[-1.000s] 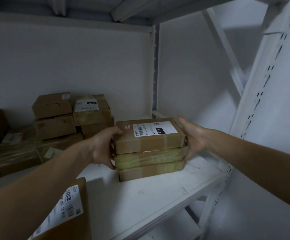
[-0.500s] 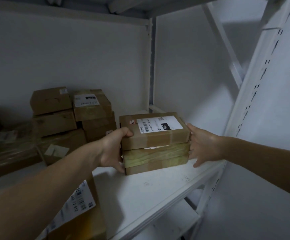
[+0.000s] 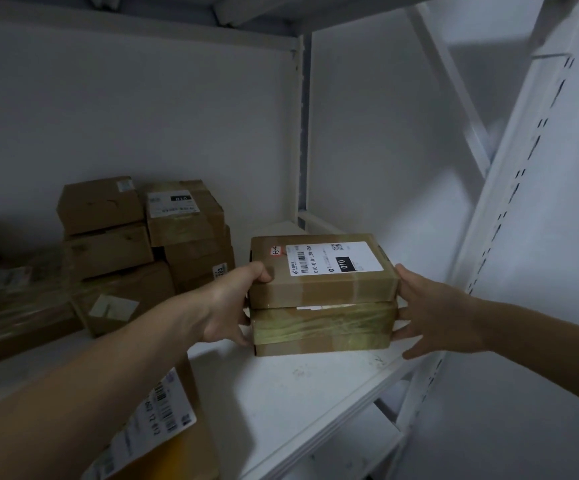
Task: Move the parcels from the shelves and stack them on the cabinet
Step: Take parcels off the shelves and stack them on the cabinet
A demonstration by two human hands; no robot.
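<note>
As the left hand [image 3: 226, 304] grips the brown cardboard parcel stack [image 3: 322, 299] at nine o'clock, the right hand [image 3: 437, 306] — fingers straight — presses at three.

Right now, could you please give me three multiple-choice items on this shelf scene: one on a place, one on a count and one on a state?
1. Where is the stack between the hands, relative to the pile of other parcels?
A. to its left
B. to its right, on the same shelf
C. on top of it

2. How many parcels make up the stack?
A. two
B. three
C. five

3. What is the left hand doing?
A. hanging idle
B. lying flat on the shelf
C. gripping the stack's left end

Answers:
1 B: the pile sits further left on the white shelf.
2 B: three layers show on the stack's front face.
3 C: its thumb lies over the top parcel, while the right hand presses the opposite end.
</note>
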